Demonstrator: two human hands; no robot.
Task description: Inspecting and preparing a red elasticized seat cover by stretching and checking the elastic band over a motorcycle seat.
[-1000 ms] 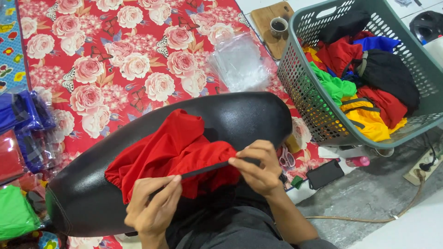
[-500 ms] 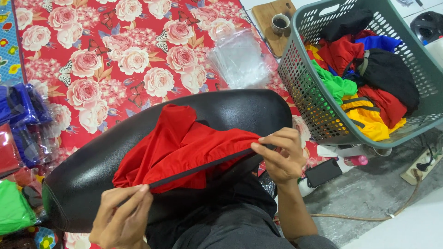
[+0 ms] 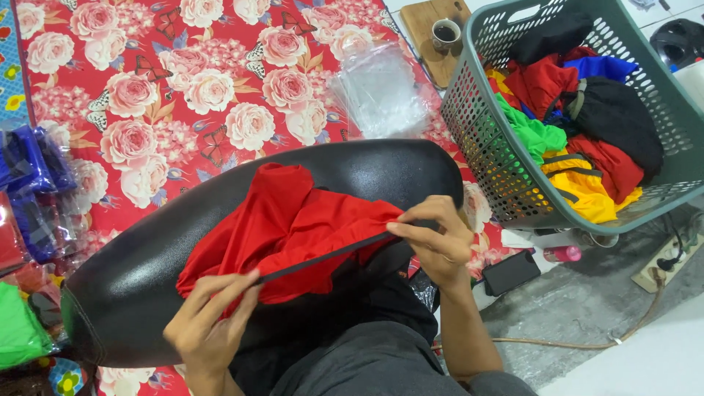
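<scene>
Floor setting: red rose-printed mat (image 3: 183, 81) under a glossy black moulded vinyl seat cover (image 3: 381, 172) laid across the lap.

Item in hand: red gathered stretch-fabric garment (image 3: 293, 224) with a black elastic band (image 3: 323, 257) along its near edge, draped over the black cover's middle.

Left hand (image 3: 209, 323): closed in a pinch on the band's left end. Right hand (image 3: 436, 238): closed in a pinch on the band's right end, band drawn taut between the two.

Risks, as judged: band likely to slip from a fingertip pinch and snap back; red fabric apt to slide off the slick cover toward the lap; bunched folds may hide a twist in the band.

Edges and room: grey-green perforated plastic laundry basket (image 3: 513, 198) of coloured clothes near on the right; clear plastic bags (image 3: 381, 92) beyond the cover; bagged blue, red and green goods (image 3: 29, 183) at the left edge; black phone (image 3: 511, 272) and pink bottle (image 3: 563, 254) just beside the right wrist. Open room mainly forward over the mat.
</scene>
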